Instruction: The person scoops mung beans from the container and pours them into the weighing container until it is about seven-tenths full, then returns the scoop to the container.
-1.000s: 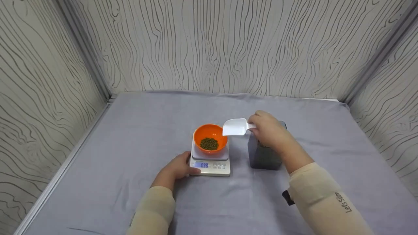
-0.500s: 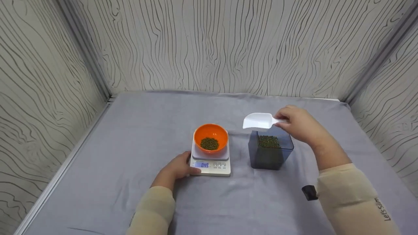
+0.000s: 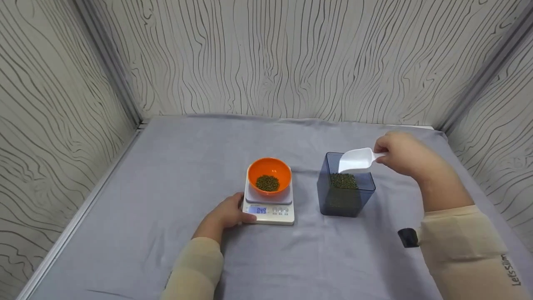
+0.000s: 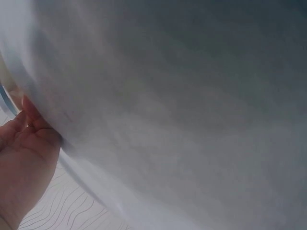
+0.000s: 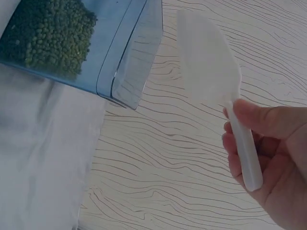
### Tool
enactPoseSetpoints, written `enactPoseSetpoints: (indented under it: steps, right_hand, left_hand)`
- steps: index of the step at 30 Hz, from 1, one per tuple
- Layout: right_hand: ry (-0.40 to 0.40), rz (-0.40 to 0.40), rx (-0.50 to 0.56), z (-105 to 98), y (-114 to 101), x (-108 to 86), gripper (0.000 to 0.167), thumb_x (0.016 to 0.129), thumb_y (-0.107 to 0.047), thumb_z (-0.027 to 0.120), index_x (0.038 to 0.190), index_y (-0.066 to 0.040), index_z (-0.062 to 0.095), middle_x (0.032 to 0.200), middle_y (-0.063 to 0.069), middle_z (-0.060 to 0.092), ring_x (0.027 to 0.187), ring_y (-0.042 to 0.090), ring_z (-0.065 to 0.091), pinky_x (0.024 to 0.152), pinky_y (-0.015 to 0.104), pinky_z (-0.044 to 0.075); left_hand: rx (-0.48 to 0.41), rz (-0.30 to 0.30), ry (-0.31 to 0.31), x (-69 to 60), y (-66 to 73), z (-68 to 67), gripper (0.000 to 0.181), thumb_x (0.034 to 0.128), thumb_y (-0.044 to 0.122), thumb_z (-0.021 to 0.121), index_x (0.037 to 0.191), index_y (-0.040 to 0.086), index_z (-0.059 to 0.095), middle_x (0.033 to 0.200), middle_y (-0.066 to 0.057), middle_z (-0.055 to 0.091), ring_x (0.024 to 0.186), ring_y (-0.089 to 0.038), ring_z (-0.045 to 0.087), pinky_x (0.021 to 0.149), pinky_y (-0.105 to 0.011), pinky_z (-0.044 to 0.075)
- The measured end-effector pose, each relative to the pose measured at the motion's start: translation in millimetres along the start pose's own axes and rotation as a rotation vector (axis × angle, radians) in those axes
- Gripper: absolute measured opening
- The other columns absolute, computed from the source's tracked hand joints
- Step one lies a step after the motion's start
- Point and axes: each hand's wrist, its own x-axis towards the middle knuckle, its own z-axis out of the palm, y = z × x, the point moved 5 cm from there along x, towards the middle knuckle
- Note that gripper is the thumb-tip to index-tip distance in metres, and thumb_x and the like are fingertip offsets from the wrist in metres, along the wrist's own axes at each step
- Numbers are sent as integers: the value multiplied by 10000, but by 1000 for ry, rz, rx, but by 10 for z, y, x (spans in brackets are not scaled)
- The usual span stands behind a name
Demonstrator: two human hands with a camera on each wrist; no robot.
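Note:
My right hand (image 3: 402,154) grips the handle of a white plastic scoop (image 3: 356,160). The scoop's bowl hangs over the opening of a bluish see-through bin (image 3: 364,196), which holds small green beans (image 3: 344,181). In the right wrist view, thumb and curled fingers wrap the scoop handle (image 5: 245,148). My left hand (image 3: 227,211) holds the left front corner of a white kitchen scale (image 3: 272,218), thumb along its front edge. On the scale sits an orange bowl (image 3: 270,166) with green beans (image 3: 267,183) at its bottom. The left wrist view is mostly filled by blurred cloth.
A grey cloth (image 3: 166,166) with soft creases covers the table. Wood-patterned panels (image 3: 266,58) rise at the back and on both sides. The bin stands right of the scale, with a gap of cloth between.
The right hand has moved right with the scoop, from beside the orange bowl to over the bin, lowering slightly at the end. The scale's display digits changed. The left hand has stayed put.

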Motion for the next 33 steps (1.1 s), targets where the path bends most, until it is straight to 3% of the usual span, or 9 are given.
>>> enactPoseSetpoints:
  steps: [9,15,22,33]
  right_hand:
    - [-110,35,-192,252,-64,71,86,697,34,680,756,32,618,733,121,529,658,269,519,624,423,455]
    - [-114,-6,-268,385,-115,109,118,641,88,677,686,2,609,698,112,542,649,280,537,606,409,470]
    - [-148,-14,-341,542,-153,140,147,672,146,599,680,0,611,688,121,543,651,297,552,617,422,484]
    - [-133,-51,-260,671,-167,174,126,643,99,655,658,-11,597,656,82,540,629,270,541,604,403,474]
  left_hand:
    - [-1,-6,4,4,-6,2,830,683,236,798,1385,100,375,1311,-86,487,1077,-247,446,1024,-452,307]
    - [-7,-6,5,4,0,-2,837,679,233,801,1386,94,374,1323,-93,479,1084,-246,445,1029,-453,301]
    - [-3,2,4,-4,0,-8,849,683,247,798,1394,92,362,1351,-102,454,1121,-252,435,1047,-465,272]
    - [-2,1,-5,0,-3,-2,850,689,244,794,1397,92,351,1326,-98,469,1076,-253,450,1014,-443,326]
